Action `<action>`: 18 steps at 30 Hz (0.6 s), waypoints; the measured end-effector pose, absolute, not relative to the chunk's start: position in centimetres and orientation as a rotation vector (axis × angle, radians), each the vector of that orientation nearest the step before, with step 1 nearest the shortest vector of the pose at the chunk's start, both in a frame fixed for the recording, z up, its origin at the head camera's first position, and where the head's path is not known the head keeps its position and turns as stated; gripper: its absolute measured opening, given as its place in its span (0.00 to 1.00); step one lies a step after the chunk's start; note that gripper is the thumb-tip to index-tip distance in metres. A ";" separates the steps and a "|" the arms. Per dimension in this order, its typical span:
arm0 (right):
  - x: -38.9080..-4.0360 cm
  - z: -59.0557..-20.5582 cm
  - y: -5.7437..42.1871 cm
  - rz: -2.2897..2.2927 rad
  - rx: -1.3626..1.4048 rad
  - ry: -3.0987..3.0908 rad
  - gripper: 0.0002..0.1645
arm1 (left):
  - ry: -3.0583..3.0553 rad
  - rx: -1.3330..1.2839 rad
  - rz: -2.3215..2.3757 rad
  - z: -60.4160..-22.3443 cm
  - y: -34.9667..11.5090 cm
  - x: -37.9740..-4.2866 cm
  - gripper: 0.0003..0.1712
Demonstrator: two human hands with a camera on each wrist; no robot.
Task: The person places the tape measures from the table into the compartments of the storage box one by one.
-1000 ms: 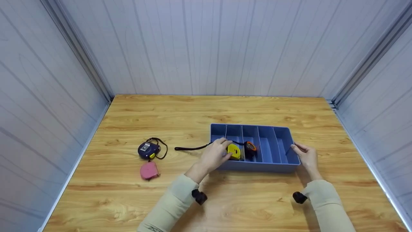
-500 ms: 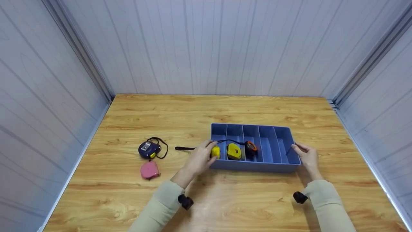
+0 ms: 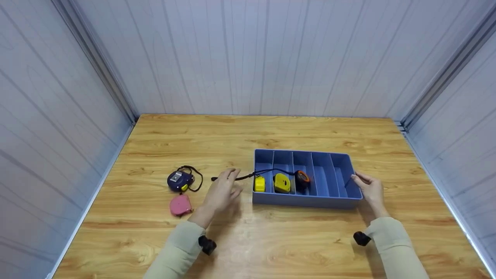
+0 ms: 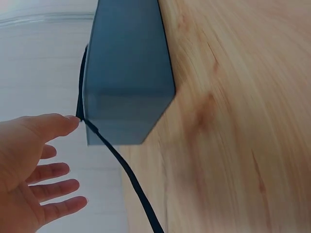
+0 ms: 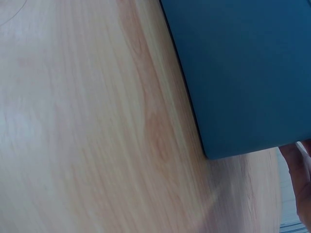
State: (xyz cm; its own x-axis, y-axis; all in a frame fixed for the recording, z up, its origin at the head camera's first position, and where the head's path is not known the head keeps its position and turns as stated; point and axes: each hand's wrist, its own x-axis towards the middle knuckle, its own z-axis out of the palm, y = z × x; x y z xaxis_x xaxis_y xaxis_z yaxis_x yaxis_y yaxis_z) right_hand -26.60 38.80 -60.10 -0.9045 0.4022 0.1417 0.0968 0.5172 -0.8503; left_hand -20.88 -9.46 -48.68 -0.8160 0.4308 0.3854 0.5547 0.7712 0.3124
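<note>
A blue divided box (image 3: 306, 200) has tape measures in its left three compartments: a small yellow tape measure (image 3: 259, 184), a larger yellow tape measure (image 3: 282, 183) and a black-and-orange tape measure (image 3: 301, 179). The black one's wrist strap (image 3: 244, 177) runs left over the rim onto the table. My left hand (image 3: 222, 192) is left of the box, fingers spread and holding nothing; in the left wrist view the strap (image 4: 127, 170) passes by its thumb tip. At the right end wall, my right hand (image 3: 371, 192) grips the rim, thumb on the inside.
On the left of the wooden table (image 3: 294, 240) lie a dark blue tape measure (image 3: 179, 181) with a looped cord and a pink tape measure (image 3: 181, 205) in front of it. Pale panel walls (image 3: 248, 58) enclose the back and sides.
My left hand has let go of the small yellow tape measure, now in the leftmost compartment, and moved left out of the box. The right hand keeps its place on the rim.
</note>
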 end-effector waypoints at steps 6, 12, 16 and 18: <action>-26.7 -60.2 38.8 1.340 -0.422 -2.441 0.30 | -2.749 -0.664 -0.619 -48.9 -11.0 -21.0 0.34; -26.7 -60.3 38.8 1.341 -0.404 -2.443 0.29 | -2.754 -0.589 -0.626 -49.5 -12.7 -21.4 0.35; -26.7 -60.3 38.9 1.343 -0.384 -2.441 0.28 | -2.766 -0.521 -0.632 -49.9 -13.8 -21.7 0.36; -26.7 -60.3 38.9 1.346 -0.383 -2.436 0.28 | -2.767 -0.491 -0.634 -50.1 -14.3 -21.8 0.36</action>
